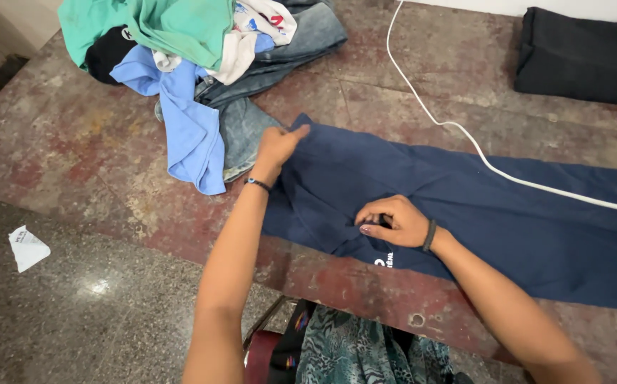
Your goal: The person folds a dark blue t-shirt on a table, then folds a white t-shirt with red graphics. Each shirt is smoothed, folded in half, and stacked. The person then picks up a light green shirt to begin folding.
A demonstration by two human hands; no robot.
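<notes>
Two hands on one pair of navy trousers point(493, 213), which lie flat on the worn reddish table point(73, 142), long axis running roughly 9 to 3 o'clock, waist end toward 9. Small white print sits on the fabric near the 6 o'clock edge, just under the right hand point(394, 222). That hand is curled shut, pinching a fold mid-trouser. Left hand point(278, 146) pinches the waist corner up at 11 o'clock. One white cord point(465, 139) crosses the legs. One clothes pile point(201, 64) at 11, one folded black garment point(582, 57) at 1, one white paper scrap point(27, 247) on the floor at 8.
</notes>
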